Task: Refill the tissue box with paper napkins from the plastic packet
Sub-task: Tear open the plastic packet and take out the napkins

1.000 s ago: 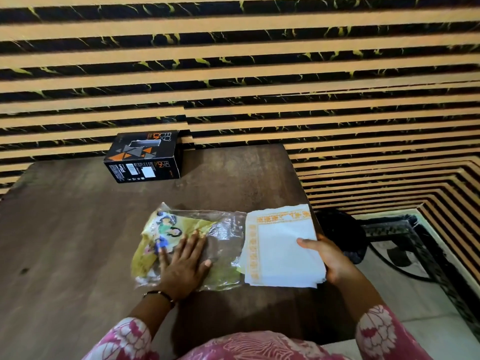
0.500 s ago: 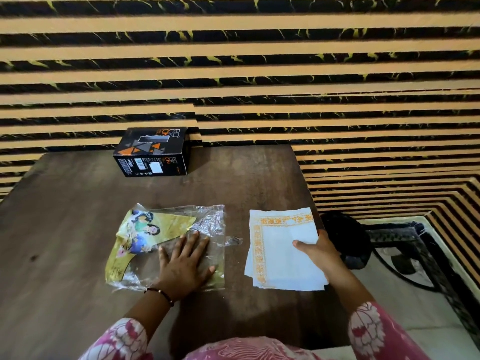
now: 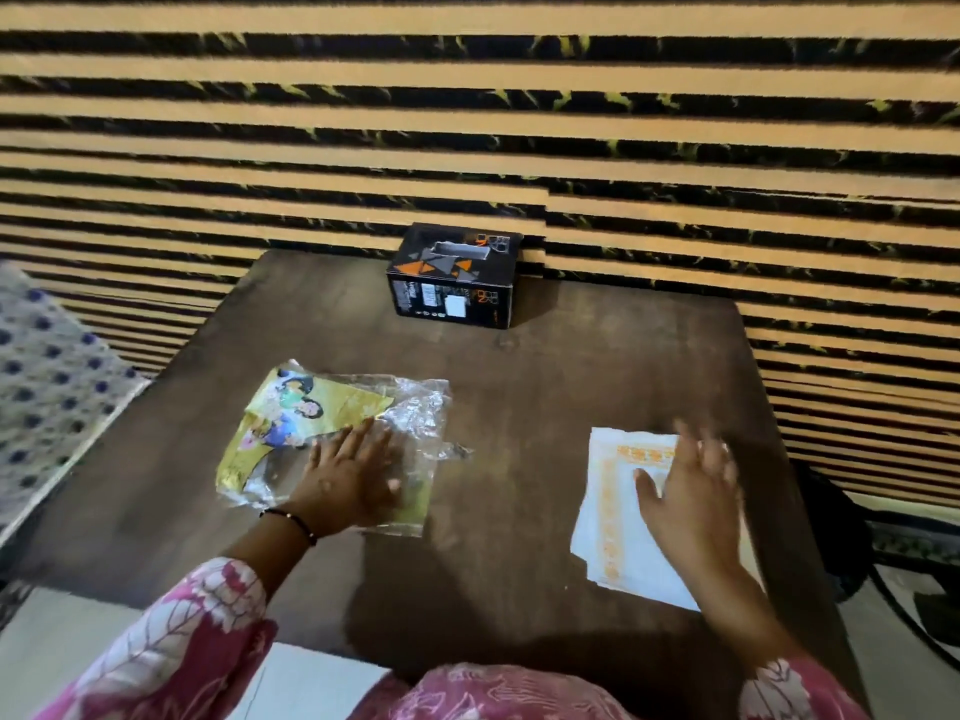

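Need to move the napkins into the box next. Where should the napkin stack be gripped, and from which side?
Probably pinch the napkin stack at its right edge, coming from the right. It lies flat on the table, close to the table's right edge, and the right hand is spread above it. The tissue box stands at the far edge.

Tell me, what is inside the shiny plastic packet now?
The plastic packet looks flat. Through the clear part only a yellow picture sheet shows. The left hand covers one part, so that bit stays hidden. The napkins lie outside it.
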The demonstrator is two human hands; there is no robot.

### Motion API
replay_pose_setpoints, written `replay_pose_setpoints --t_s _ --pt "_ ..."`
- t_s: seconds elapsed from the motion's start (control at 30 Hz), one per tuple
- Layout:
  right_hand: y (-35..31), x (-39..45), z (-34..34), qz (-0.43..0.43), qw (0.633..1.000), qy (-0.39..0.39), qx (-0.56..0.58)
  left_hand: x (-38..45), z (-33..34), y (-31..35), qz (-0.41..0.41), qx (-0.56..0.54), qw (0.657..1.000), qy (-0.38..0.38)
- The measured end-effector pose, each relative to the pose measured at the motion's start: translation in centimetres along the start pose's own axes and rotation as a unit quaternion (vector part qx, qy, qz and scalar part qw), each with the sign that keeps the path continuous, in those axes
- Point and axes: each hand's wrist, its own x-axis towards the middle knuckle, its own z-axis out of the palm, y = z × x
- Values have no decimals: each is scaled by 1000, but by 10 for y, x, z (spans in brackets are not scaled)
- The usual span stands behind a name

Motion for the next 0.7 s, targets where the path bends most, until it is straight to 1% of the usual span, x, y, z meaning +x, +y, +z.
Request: replay_pose_setpoints --t_s 0.03,0.07,0.1,0.13,0.17,0.2,0.23,0.27,0.33,0.43,0.53,0.7 --pt "-24 -3 5 -80 997 1 22 -2 -4 -9 -7 -12 1000 13" --pt "-48 -8 11 -157 987 -23 38 -5 -6 -15 -19 -21 999 31" --pt "-72 -13 19 -228 970 -77 43 -8 -6 -19 -33 -22 998 49" --pt "-98 -20 29 -289 945 -148 39 -12 -5 -26 -47 -20 997 61" --pt "-119 -28 39 -325 919 -222 23 -17 -2 -32 -58 -19 996 67" --pt "-140 -34 53 -347 895 -280 -2 -22 1 -41 -67 -19 996 60" --pt "-155 -38 67 -355 878 -321 -27 -27 5 -48 -69 -18 996 49" --pt "-164 -41 77 -353 868 -346 -46 -30 9 -52 -69 -14 997 35" --pt "-185 -45 97 -347 860 -369 -64 -38 14 -71 -85 -4 996 16" --pt "-215 -44 110 -361 849 -380 -71 -45 12 -104 -115 1 993 3" --pt "-248 -41 119 -377 840 -385 -66 -49 4 -135 -132 -19 991 8" --pt "-273 -40 134 -374 849 -373 -27 -44 -8 -186 -180 -22 983 -4"
